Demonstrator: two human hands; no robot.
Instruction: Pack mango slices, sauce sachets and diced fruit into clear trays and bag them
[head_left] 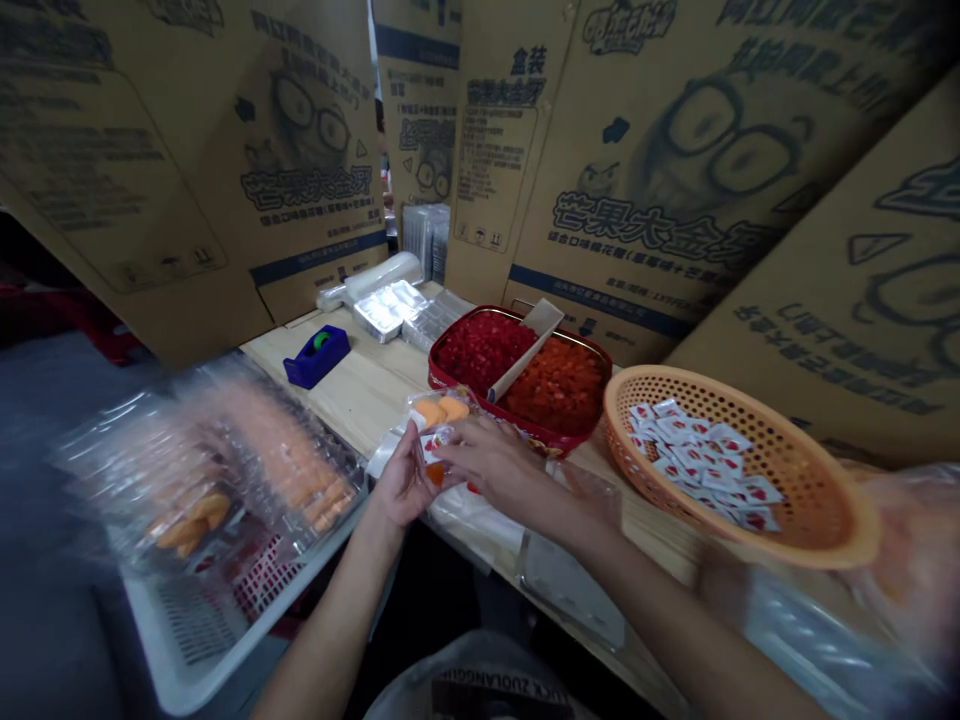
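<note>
My left hand is closed on the near left side of a small clear plastic pack. Round orange sweets show at the pack's far end. A white printed sachet lies at its middle, with my right hand's bent fingertips pressed against it. Below those fingers is a small orange piece. My right hand covers part of the pack. Just beyond my hands stands a red tin of red and orange small packets, split by a cardboard strip.
An orange basket of white sachets stands right. A white basket with bagged orange sweets is at left. A blue tape dispenser, clear trays and large cartons stand behind. Plastic at far right is blurred.
</note>
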